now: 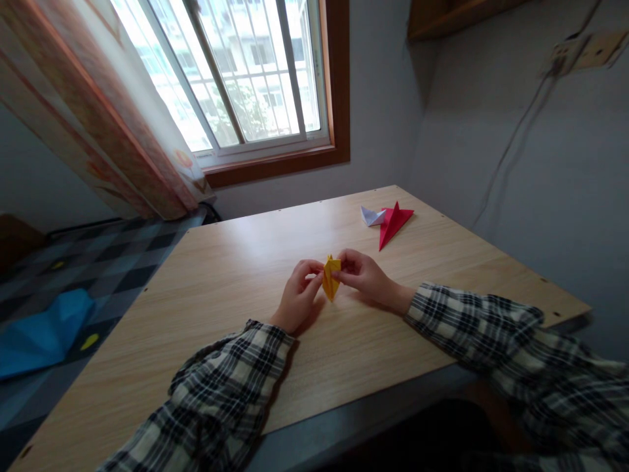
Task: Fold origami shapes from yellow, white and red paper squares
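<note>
I have the yellow paper [331, 278] up over the middle of the counter [221, 282], with the left hand [299, 293] and right hand [362, 272] pinching its two sides. It is small and pointy, so I think many folds are done; I can't tell what's left. Folded white paper [372, 216] and red paper [393, 223] lie farther back.

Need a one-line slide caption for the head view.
Left hand and right hand pinch a folded yellow paper above a wooden table.
</note>
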### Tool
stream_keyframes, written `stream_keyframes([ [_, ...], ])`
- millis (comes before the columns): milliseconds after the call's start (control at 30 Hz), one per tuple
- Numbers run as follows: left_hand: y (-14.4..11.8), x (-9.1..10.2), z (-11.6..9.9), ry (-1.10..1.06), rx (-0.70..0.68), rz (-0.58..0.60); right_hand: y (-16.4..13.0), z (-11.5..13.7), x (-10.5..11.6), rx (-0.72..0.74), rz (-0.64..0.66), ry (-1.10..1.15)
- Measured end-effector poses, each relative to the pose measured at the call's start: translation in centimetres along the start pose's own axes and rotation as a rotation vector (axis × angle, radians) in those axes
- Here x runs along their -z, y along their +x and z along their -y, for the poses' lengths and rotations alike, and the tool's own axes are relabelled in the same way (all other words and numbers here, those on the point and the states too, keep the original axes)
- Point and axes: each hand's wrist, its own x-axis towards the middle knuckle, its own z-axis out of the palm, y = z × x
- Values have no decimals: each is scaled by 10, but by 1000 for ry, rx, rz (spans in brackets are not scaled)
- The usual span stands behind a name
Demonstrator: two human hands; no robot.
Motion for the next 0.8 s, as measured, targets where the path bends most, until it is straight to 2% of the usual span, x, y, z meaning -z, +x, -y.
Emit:
stream_keyframes([
  [267,-4,-2,-3,-104,22,37,-1,0,0,24,-22,-39],
  [600,-4,-4,1,-36,-47,57,-2,-1,1,40,13,-27],
  [800,-4,-3,0,-23,-78,62,-2,-1,0,38,-10,-34],
])
